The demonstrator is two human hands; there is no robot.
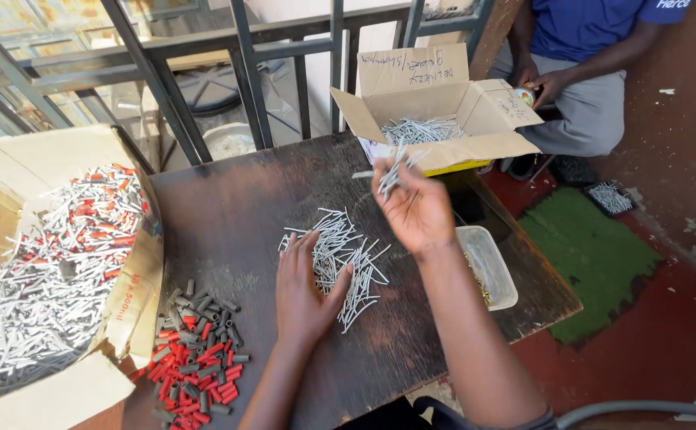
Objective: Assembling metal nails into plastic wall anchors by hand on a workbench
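Observation:
A loose heap of thin grey metal pins (346, 256) lies in the middle of a dark wooden table (236, 207). My left hand (304, 291) rests flat on the table with its fingers spread on the heap's near edge. My right hand (413, 205) is raised above the table's far side, fingers closed on a small bunch of the same grey pins (392, 171), just in front of an open cardboard box (443, 111) that holds more pins.
A big carton (53, 263) of grey and red tubes stands at the left. A pile of red and grey caps (198, 350) lies near the front left. A clear plastic tub (487, 267) sits at the right edge. Another person (587, 64) sits behind the box.

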